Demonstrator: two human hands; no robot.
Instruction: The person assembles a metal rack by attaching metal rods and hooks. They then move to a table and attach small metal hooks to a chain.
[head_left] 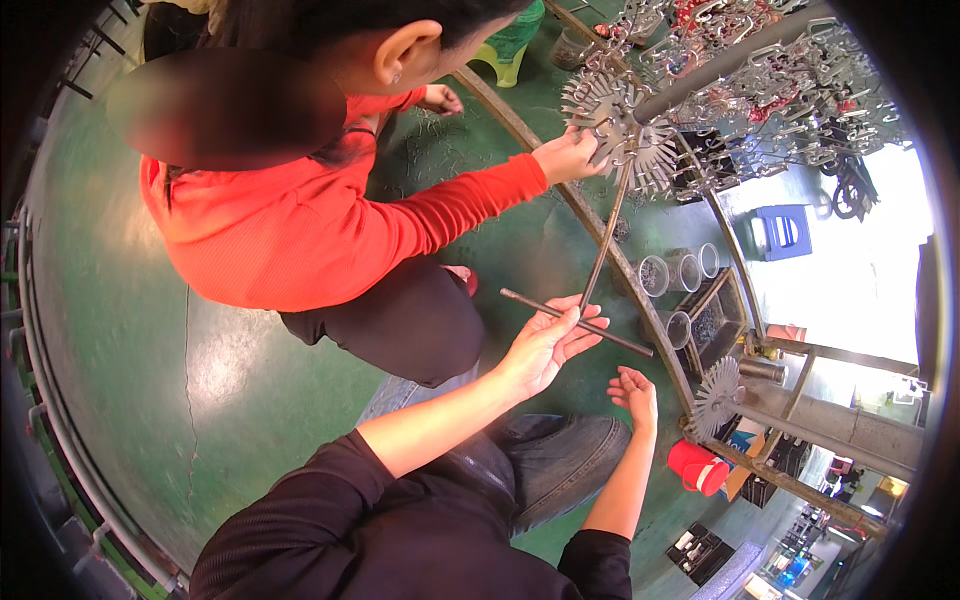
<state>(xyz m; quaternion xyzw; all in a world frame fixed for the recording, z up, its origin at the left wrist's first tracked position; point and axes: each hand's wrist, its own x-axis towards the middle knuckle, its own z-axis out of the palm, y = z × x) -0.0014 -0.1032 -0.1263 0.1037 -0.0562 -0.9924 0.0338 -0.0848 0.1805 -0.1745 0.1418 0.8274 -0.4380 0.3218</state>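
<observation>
Well below the upper toothed disc [628, 128], grasped a T-handled rod [604, 245] with the left hand [543, 350], held the right hand [636, 395] empty; saw a co-worker's hand [567, 157] at the disc, cups [684, 270] beneath, beyond a frame bar [622, 264].

Blown-out white glare at right

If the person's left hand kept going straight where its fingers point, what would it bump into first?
Probably the frame's long brown rail, next along the left hand's line; depth is unclear, so it might pass above.
</observation>
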